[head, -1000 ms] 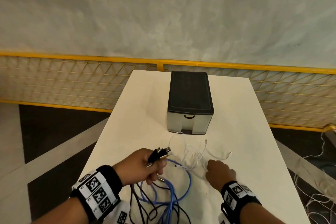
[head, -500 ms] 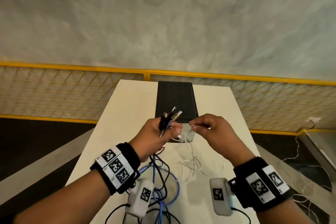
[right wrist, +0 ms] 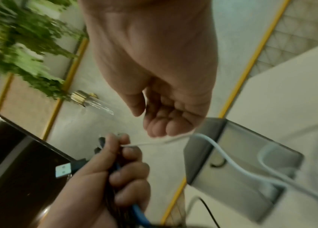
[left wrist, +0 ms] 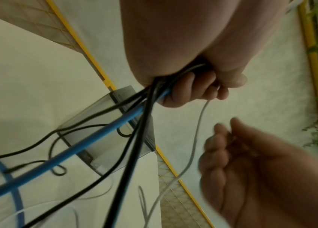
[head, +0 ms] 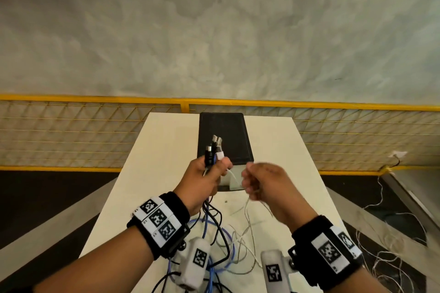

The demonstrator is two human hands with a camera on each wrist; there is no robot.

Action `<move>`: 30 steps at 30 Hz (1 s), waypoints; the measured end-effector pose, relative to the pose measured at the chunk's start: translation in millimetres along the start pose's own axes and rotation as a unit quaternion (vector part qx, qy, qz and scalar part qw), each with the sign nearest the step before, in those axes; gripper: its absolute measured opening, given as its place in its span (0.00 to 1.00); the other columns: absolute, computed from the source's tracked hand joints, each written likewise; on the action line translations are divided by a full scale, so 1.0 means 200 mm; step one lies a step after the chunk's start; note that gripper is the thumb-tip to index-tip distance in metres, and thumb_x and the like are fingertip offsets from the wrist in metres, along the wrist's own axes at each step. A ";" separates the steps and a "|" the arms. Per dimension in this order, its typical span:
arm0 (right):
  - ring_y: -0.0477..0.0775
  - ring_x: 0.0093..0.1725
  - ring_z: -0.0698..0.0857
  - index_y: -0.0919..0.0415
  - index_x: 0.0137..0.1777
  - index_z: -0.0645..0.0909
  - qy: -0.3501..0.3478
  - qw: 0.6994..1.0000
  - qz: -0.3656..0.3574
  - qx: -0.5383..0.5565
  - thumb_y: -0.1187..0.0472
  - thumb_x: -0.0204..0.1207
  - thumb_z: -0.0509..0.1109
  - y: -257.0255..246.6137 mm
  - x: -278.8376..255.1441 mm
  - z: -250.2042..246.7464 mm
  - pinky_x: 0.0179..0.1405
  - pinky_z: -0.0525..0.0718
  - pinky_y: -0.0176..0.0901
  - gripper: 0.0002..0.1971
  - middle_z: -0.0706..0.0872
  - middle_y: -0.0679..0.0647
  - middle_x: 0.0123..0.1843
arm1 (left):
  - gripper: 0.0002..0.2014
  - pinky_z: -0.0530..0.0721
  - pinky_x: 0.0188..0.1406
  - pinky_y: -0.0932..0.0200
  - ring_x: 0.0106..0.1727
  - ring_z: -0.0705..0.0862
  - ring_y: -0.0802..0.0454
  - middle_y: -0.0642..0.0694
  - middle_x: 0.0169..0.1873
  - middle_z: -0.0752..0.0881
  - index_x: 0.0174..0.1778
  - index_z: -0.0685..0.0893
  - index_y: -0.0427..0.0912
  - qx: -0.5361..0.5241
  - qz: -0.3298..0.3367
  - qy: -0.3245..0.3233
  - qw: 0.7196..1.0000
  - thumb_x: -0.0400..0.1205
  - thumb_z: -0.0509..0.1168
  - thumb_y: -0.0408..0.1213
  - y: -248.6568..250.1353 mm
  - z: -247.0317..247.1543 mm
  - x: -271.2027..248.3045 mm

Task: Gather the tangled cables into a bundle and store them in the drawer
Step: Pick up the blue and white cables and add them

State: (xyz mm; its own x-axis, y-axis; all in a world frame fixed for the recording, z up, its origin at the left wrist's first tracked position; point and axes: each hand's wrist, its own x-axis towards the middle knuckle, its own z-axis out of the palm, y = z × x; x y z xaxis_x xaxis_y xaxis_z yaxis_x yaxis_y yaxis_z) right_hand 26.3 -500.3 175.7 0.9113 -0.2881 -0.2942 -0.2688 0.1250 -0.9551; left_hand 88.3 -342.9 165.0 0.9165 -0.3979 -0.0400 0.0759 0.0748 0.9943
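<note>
My left hand is raised above the table and grips a bundle of cable ends: black plugs, a blue cable and a white plug. The cables hang from its fist down to a tangle on the table. A thin white cable runs from that fist to my right hand, whose curled fingers hold it, blurred by motion. Behind both hands stands the drawer box, black on top, its grey drawer front closed.
The white table is narrow, with edges close on both sides. A yellow mesh fence runs behind it. Loose white wires lie on the floor at the right. Green plants show in the wrist views.
Both hands rose from the table with the cables. The white plug passed from my right hand into the left hand's bundle, and the right hand drew back along the white cable.
</note>
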 end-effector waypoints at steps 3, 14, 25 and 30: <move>0.51 0.29 0.80 0.64 0.47 0.86 -0.083 0.983 0.159 0.037 0.45 0.84 0.61 0.13 0.00 0.05 0.28 0.74 0.40 0.22 0.86 0.56 0.34 | 0.12 0.71 0.25 0.61 0.27 0.73 0.55 0.49 0.27 0.76 0.40 0.88 0.41 0.006 0.011 0.002 1.000 0.85 0.65 0.41 -0.02 -0.03 -0.02; 0.55 0.35 0.83 0.67 0.35 0.83 -0.074 0.886 0.262 0.375 0.66 0.78 0.60 0.21 0.11 0.18 0.41 0.83 0.47 0.13 0.84 0.57 0.33 | 0.20 0.83 0.55 0.59 0.43 0.90 0.44 0.34 0.30 0.88 0.23 0.83 0.46 -0.012 0.042 -0.023 0.999 0.82 0.68 0.44 -0.06 -0.03 -0.15; 0.48 0.19 0.84 0.61 0.41 0.77 0.121 0.854 0.238 0.447 0.60 0.88 0.54 0.36 0.26 -0.03 0.39 0.78 0.44 0.16 0.85 0.52 0.22 | 0.14 0.60 0.18 0.64 0.19 0.62 0.55 0.47 0.23 0.72 0.35 0.75 0.42 0.145 -0.185 -0.014 0.972 0.85 0.66 0.44 -0.07 -0.42 -0.22; 0.50 0.21 0.88 0.59 0.41 0.78 0.110 0.870 0.251 0.409 0.53 0.89 0.54 0.41 0.24 0.06 0.41 0.80 0.48 0.18 0.88 0.54 0.25 | 0.13 0.72 0.34 0.57 0.36 0.82 0.49 0.47 0.32 0.81 0.38 0.80 0.43 0.530 -0.106 -0.040 0.841 0.83 0.67 0.48 -0.07 -0.50 -0.16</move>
State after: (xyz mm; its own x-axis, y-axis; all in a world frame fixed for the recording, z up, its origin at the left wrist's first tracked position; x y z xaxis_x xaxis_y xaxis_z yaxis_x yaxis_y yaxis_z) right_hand 50.6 -492.5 83.4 0.6372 -0.1650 -0.7528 -0.2228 0.8957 -0.3849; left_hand 97.1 -239.1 141.9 0.8944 -0.3625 -0.2620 -0.1968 -0.8450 0.4972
